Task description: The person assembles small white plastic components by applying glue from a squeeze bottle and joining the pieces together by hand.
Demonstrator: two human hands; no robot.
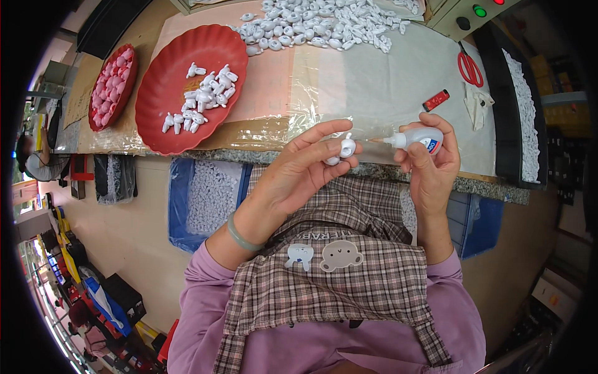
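Workbench, sheeted in paper and clear film, fills the top of my feed, with a blue bin of small white parts below its near edge. On the bench I see a heap of white parts toward the far side, a scalloped red tray carrying a loose cluster of figurines, and red-handled scissors off to the right. Left hand is half curled, thumb and fingers pinching a white figurine; right hand is wrapped around a translucent squeeze bottle, held nearly level. That figurine sits just above the bench's near edge, facing the thin nozzle; whether they touch, I can't make out. I judge the step to be applying adhesive; the next move calls for a steady left pinch and a light, controlled squeeze from the right.
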